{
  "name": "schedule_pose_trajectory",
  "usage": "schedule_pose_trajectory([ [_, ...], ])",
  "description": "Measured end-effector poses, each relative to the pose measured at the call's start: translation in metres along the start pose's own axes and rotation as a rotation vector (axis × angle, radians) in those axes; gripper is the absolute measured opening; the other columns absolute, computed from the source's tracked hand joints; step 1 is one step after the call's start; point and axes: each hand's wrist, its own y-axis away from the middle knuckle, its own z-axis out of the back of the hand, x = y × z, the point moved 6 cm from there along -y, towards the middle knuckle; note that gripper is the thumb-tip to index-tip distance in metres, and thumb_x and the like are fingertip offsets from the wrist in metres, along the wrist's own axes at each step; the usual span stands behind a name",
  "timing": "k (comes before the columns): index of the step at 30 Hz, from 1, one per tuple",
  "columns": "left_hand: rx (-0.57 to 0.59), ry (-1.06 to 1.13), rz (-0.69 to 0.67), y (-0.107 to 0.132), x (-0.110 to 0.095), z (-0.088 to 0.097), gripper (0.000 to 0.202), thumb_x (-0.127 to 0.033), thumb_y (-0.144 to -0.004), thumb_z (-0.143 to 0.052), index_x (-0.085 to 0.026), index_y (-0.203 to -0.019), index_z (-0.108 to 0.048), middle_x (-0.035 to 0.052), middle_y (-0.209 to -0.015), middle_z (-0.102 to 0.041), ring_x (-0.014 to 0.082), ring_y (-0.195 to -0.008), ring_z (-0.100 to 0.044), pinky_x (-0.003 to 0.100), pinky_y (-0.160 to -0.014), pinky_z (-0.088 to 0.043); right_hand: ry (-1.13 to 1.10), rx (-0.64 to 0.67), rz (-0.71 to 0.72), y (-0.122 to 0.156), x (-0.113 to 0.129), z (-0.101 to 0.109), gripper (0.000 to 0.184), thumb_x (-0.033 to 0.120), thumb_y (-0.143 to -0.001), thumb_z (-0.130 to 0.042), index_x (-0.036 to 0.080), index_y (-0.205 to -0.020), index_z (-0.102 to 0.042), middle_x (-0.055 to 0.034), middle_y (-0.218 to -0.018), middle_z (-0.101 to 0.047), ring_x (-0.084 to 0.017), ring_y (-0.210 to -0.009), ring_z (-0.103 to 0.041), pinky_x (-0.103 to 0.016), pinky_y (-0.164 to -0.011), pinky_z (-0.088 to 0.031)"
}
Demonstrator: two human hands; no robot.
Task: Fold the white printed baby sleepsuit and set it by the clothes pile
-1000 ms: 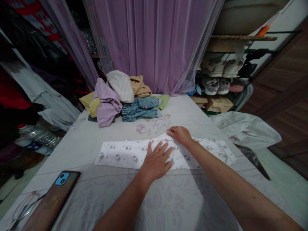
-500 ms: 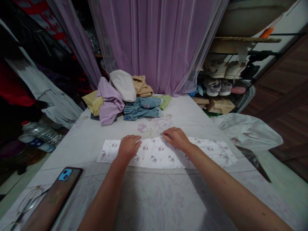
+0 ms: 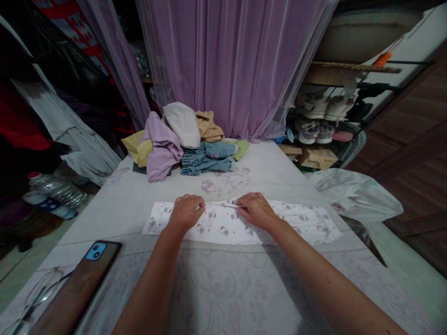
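A white garment with a small cartoon-cat print (image 3: 223, 223) lies folded into a long flat strip across the table (image 3: 230, 288). Its exact kind cannot be made out. My left hand (image 3: 187, 211) pinches the far edge left of the middle, fingers curled. Farther right, my right hand (image 3: 256, 209) has thumb and fingers closed on the same edge. Between the two hands the edge is slightly raised and puckered. My right forearm covers part of the strip's right half.
A pile of clothes stands at the back: a lilac garment (image 3: 160, 149), folded jeans (image 3: 209, 158) and several others. Near the front left lie a phone (image 3: 75, 288) and glasses (image 3: 38, 298). A purple curtain (image 3: 230, 70) hangs behind; a plastic bag (image 3: 359, 193) is at the right edge.
My fingers have closed on the garment's far edge, which now lifts a little between the hands. The camera view has shifted slightly.
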Motion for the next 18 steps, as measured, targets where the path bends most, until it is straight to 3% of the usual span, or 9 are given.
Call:
schedule_pose_trajectory([
  [5, -0.011, 0.006, 0.009, 0.001, 0.006, 0.001, 0.025, -0.03, -0.089, -0.053, -0.025, -0.11, -0.065, 0.0056, -0.116, -0.069, 0.0259, -0.111, -0.059, 0.043, -0.095, -0.041, 0.009, 0.038, 0.032, 0.004, 0.004, 0.001, 0.022, 0.026, -0.089, -0.051, 0.02, -0.095, -0.072, -0.0069, -0.099, -0.074, -0.02, -0.097, -0.064, -0.032, -0.093, -0.038],
  [12, -0.028, -0.039, 0.064, -0.002, 0.014, -0.006, 0.02, -0.031, -0.089, -0.052, -0.023, -0.098, -0.068, 0.0064, -0.111, -0.069, 0.0262, -0.109, -0.059, 0.042, -0.094, -0.042, -0.009, 0.05, -0.099, -0.006, -0.009, 0.0, 0.028, 0.035, -0.093, -0.049, 0.023, -0.108, -0.069, -0.0047, -0.106, -0.074, -0.019, -0.097, -0.066, -0.028, -0.086, -0.041],
  [15, -0.073, -0.042, 0.123, -0.002, 0.018, -0.007, 0.017, -0.028, -0.087, -0.053, -0.023, -0.096, -0.067, 0.0078, -0.109, -0.068, 0.0275, -0.108, -0.059, 0.043, -0.094, -0.043, 0.007, -0.007, -0.193, -0.01, -0.019, -0.005, 0.03, 0.035, -0.095, -0.048, 0.023, -0.113, -0.068, -0.0062, -0.111, -0.073, -0.02, -0.101, -0.066, -0.029, -0.089, -0.041],
  [18, -0.157, -0.024, 0.125, -0.003, 0.012, -0.004, 0.027, -0.018, -0.084, -0.052, -0.022, -0.107, -0.065, 0.0089, -0.119, -0.066, 0.028, -0.112, -0.057, 0.044, -0.097, -0.043, 0.013, -0.107, -0.238, -0.008, -0.026, -0.009, 0.031, 0.033, -0.094, -0.049, 0.021, -0.117, -0.067, -0.0084, -0.116, -0.071, -0.022, -0.107, -0.063, -0.033, -0.094, -0.038],
])
